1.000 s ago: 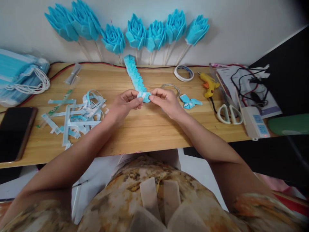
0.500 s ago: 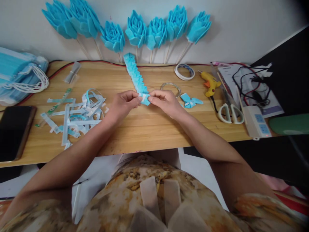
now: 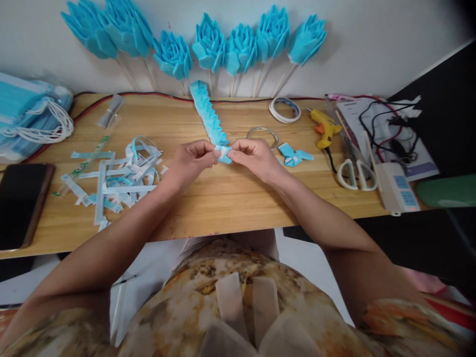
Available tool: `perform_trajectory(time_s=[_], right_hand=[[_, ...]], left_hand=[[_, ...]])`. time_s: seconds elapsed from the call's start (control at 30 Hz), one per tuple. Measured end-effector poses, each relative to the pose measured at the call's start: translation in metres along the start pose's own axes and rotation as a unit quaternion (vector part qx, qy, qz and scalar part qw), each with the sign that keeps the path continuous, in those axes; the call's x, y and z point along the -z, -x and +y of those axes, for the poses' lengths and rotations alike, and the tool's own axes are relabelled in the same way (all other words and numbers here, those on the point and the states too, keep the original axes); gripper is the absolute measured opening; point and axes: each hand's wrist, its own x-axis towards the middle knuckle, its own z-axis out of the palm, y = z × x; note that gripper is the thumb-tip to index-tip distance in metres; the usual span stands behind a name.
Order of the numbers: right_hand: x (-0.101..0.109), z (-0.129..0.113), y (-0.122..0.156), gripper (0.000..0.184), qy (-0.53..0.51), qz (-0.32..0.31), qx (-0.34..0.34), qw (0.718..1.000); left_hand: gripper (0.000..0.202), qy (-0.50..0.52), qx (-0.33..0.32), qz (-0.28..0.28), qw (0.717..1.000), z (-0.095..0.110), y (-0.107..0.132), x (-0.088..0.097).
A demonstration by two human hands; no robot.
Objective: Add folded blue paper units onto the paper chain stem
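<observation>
Between my two hands is a small folded blue fabric piece (image 3: pixel 224 157) with a white patch on it. My left hand (image 3: pixel 195 159) pinches its left edge, thumb against forefinger. On the other edge my right hand (image 3: pixel 250 154) has the same kind of pinch. Just beyond my fingers lies a long row of overlapping folded blue pieces (image 3: pixel 208 115), running back toward the wall; whether the held piece touches its near end I cannot tell. To the right of my right hand are a few loose folded blue pieces (image 3: pixel 293 156).
Blue fabric flowers (image 3: pixel 208 44) on sticks lean along the wall. Cut strips (image 3: pixel 128 173), a phone (image 3: pixel 24 206) and bagged face masks (image 3: pixel 29 114) lie left. Rightward are tape rolls (image 3: pixel 284 110), a yellow glue gun (image 3: pixel 323 126), scissors (image 3: pixel 356 174) and a power strip (image 3: pixel 397 191).
My fingers have shifted slightly on the small blue piece, which is turned a little between them. The other things on the table lie as before.
</observation>
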Motion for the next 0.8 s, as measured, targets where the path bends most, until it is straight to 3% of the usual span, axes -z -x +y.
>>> perform_trajectory(time_s=[0.2, 0.53, 0.8], right_hand=[[-0.0017, 0.0009, 0.0002, 0.026, 0.022, 0.014, -0.004, 1.0], [0.0007, -0.0024, 0.0016, 0.033, -0.032, -0.009, 0.019, 0.999], [-0.0022, -0.0003, 0.0007, 0.019, -0.027, -0.013, 0.011, 1.0]], left_hand=[[0.016, 0.008, 0.011, -0.011, 1.0, 0.0014, 0.0006, -0.002], [0.014, -0.009, 0.014, 0.006, 1.0, 0.0002, -0.0013, 0.0007], [0.016, -0.018, 0.016, -0.001, 1.0, -0.0006, -0.0007, -0.0015]])
